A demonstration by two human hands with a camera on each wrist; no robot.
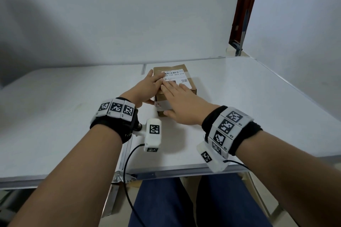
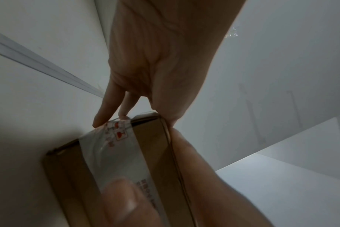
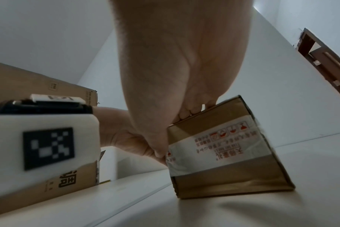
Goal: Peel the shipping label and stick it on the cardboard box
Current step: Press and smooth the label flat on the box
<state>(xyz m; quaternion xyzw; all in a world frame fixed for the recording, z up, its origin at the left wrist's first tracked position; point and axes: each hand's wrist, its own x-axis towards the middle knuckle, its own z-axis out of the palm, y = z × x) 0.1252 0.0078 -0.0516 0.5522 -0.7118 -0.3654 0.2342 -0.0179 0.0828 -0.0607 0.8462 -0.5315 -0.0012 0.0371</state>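
A small brown cardboard box (image 1: 169,68) sits mid-table, and the white shipping label (image 1: 176,76) with barcode lies on its top. My left hand (image 1: 145,86) lays straight fingers over the label's left part, its thumb (image 2: 122,198) against the taped near face. My right hand (image 1: 179,101) lies flat on the label's near part, fingers straight. Seen from the right wrist, its fingers (image 3: 192,110) reach over the box's (image 3: 223,181) top edge and its thumb touches the white printed tape (image 3: 219,150). Both hands hide the label's near half.
The white table (image 1: 239,107) stretches to both sides of the box, with a seam left of it. A larger brown carton (image 3: 39,86) shows behind my left wrist camera (image 3: 43,138). A dark door frame (image 1: 243,5) stands at the back right.
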